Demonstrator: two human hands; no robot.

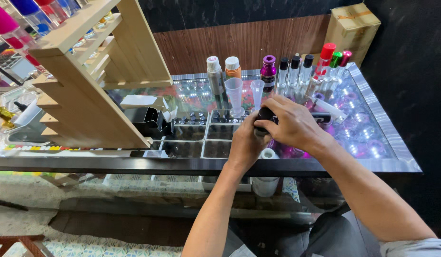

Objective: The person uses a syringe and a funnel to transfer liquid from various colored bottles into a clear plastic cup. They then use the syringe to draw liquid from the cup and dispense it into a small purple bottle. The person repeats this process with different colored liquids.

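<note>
Both hands meet over the table's (287, 166) front edge, left hand (246, 143) and right hand (292, 124) clamped on a small dark bottle (264, 114); best kept upright, left steadying, right turning gently.

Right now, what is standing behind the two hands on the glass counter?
Behind the left hand and right hand stand two clear measuring cups and a row of capped bottles. The dark bottle they grip is mostly covered.
</note>
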